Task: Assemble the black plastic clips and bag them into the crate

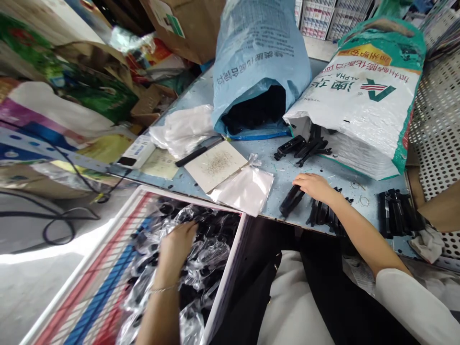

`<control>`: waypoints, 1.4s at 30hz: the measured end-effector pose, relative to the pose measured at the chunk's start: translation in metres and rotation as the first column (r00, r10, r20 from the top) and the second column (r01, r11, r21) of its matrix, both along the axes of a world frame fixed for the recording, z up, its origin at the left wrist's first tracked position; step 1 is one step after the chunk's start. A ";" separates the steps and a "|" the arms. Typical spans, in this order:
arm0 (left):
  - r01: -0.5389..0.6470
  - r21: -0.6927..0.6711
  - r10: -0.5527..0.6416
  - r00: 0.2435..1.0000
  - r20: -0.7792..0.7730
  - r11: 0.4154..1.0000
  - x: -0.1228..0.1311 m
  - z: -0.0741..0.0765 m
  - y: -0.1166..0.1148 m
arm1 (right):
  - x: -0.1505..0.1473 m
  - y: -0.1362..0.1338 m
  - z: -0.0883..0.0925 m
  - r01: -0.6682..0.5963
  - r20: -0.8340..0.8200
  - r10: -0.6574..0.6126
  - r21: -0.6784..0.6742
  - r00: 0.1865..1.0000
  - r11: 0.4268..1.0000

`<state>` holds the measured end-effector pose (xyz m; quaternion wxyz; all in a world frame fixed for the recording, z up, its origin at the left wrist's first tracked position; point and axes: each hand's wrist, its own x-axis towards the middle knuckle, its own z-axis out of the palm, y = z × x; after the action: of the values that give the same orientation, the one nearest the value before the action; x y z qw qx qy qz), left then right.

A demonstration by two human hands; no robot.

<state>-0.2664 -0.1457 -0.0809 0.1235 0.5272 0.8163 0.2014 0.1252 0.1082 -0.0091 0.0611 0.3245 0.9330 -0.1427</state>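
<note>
Part (292,201), black, under right hand (313,186), left hand (181,237) over crate (226,280).

Pale short sleeve (413,299); pale top (293,304) flanked by black cloth (247,306); thin bracelet (164,289), left wrist (167,275).

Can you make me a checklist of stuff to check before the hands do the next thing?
1. Right hand touching a black part: ok.
2. That part well back from the table edge: not ok, it lies right by it.
3. Left hand over the basket: ok.
4. Left hand gripping something: cannot tell, its fingers are blurred.
5. Blue bag mouth open: ok.
</note>
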 end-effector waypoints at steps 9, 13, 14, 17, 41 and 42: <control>0.159 0.124 -0.190 0.933 0.307 0.980 0.134 0.000 0.146 | 0.014 -0.029 0.007 0.354 -0.457 -0.600 -0.516 0.657 0.780; 0.098 0.053 -0.112 0.882 0.458 0.994 0.100 0.000 0.154 | 0.003 -0.064 -0.012 0.086 -0.258 -0.888 -0.946 0.380 0.312; 0.091 0.039 -0.098 0.858 0.505 0.995 0.094 0.001 0.153 | -0.002 -0.072 -0.015 -0.009 -0.206 -0.911 -0.976 0.358 0.217; 0.060 0.017 -0.058 0.781 0.622 0.998 0.085 0.002 0.150 | -0.020 -0.091 -0.024 -0.228 -0.086 -0.935 -0.974 0.345 0.006; 0.243 0.300 -0.324 0.909 0.262 0.923 0.090 -0.002 0.133 | -0.052 -0.127 -0.075 -0.559 0.458 -0.783 -0.549 0.420 -0.621; 0.332 0.297 -0.383 0.914 0.135 0.896 0.090 -0.002 0.131 | -0.054 -0.127 -0.074 -0.568 0.464 -0.771 -0.523 0.435 -0.635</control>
<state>-0.1765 -0.0151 -0.0825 0.1633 0.6589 0.6547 0.3326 0.0717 -0.0184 -0.0827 -0.1444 0.2640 -0.0717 -0.9510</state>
